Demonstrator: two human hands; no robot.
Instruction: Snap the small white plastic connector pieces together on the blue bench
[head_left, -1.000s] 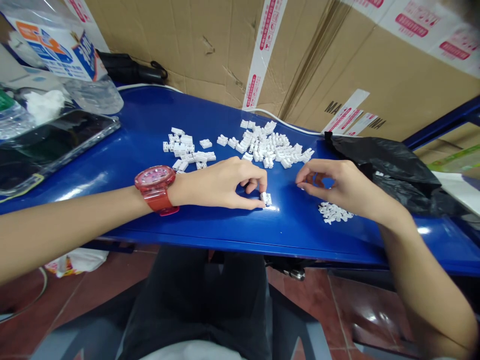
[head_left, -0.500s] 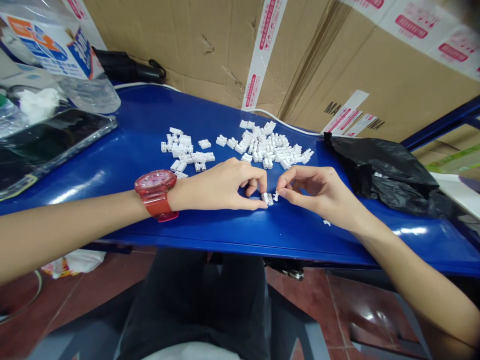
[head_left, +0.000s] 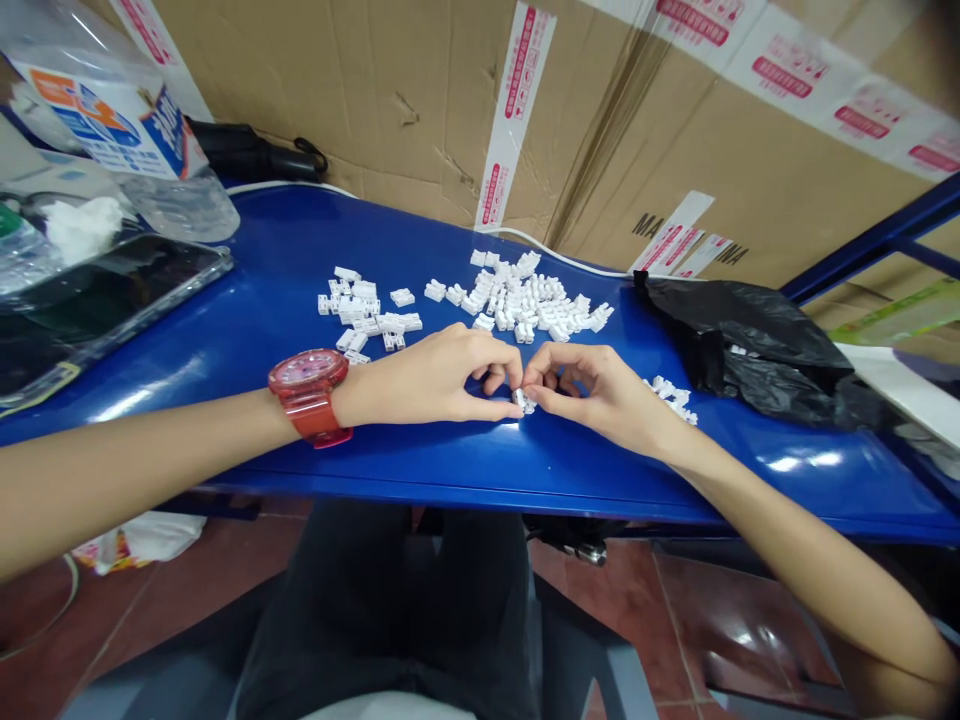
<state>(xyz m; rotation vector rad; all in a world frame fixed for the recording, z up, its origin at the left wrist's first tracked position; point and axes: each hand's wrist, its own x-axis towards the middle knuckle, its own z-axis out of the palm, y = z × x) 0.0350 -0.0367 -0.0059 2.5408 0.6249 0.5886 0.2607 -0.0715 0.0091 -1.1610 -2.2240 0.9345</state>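
My left hand [head_left: 457,375], wearing a red watch [head_left: 310,378] on its wrist, pinches a small white wire connector [head_left: 519,402] between thumb and forefinger, just above or on the blue table. My right hand [head_left: 589,388] is closed at its fingertips on a small white plastic piece [head_left: 530,404], brought against the connector; the fingers partly hide it. Beyond the hands lies a large pile of white connectors [head_left: 536,297], with a smaller group of connectors [head_left: 367,308] to its left. Several tiny white pieces [head_left: 675,398] lie just past my right wrist.
A black plastic bag [head_left: 750,335] lies at the right. On the left are a phone [head_left: 112,300] and a large clear bottle [head_left: 180,190], with a folded black umbrella [head_left: 247,152] behind. Cardboard boxes [head_left: 375,90] wall off the blue table's [head_left: 420,470] back edge.
My right hand has moved left, bringing its small white piece up against the connector. That uncovers the tiny pieces beyond my right wrist. My left hand keeps its pinch. The view has shifted slightly.
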